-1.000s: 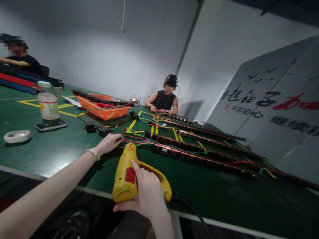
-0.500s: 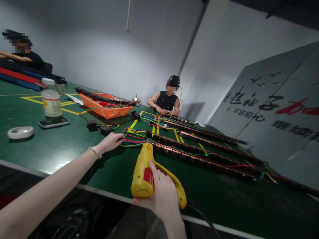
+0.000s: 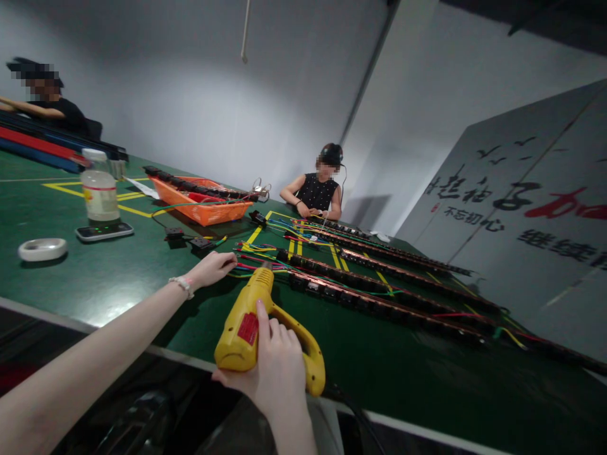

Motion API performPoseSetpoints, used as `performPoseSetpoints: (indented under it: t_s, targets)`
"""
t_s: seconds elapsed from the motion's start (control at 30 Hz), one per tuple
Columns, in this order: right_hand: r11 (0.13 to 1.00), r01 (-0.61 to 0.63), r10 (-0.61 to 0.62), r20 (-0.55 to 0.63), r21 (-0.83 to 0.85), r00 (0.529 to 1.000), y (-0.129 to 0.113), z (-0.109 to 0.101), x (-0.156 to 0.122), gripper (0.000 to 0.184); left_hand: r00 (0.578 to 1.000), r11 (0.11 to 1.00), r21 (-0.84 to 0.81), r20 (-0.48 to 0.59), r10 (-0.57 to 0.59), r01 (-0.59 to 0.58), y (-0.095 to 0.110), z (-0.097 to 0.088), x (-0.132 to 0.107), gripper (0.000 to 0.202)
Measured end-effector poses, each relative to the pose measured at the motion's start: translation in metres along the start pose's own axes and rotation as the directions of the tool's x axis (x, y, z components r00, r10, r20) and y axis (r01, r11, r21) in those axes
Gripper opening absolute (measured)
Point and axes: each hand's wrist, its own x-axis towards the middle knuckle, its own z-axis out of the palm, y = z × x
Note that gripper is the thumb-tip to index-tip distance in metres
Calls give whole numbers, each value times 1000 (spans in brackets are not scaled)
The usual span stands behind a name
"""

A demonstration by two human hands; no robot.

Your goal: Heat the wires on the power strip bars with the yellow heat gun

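Observation:
My right hand [image 3: 277, 360] grips a yellow heat gun [image 3: 244, 325] with a red label, its nozzle pointing away from me at a bundle of coloured wires [image 3: 279, 268]. My left hand [image 3: 214, 268] is closed in a pinch at the left ends of these wires. The wires come out of a long dark strip with copper-coloured parts [image 3: 351, 296], which lies on the green table [image 3: 427, 379]. Just past my left hand lie black connector blocks [image 3: 202, 244]. The heat gun's nozzle tip overlaps the wires, so I cannot tell whether it touches them.
More long strips [image 3: 403, 268] with wires lie to the right. An orange basket [image 3: 203, 215] holds another strip. At left are a bottle [image 3: 100, 193], a phone [image 3: 104, 232] and a white oval object [image 3: 42, 250]. A person [image 3: 317, 189] works across the table, another [image 3: 52, 107] at far left.
My right hand has moved the heat gun to the left along the wires, and its nozzle is now nearer my left hand. The left hand has stayed almost in place.

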Motion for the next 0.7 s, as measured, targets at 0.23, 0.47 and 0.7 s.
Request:
performPoseSetpoints:
  t_s: [0.23, 0.47, 0.7]
  targets:
    - [993, 115, -115, 3, 20, 993, -24, 11, 8, 133, 999, 999, -31, 37, -20, 21, 0, -3, -1, 30]
    - [987, 160, -160, -24, 20, 987, -25, 11, 10, 134, 1000, 1000, 17, 20, -23, 23, -3, -3, -1, 28]
    - [978, 198, -198, -6, 66, 980, -5, 7, 11, 129, 1000, 995, 101, -7, 22, -21, -1, -2, -1, 29]
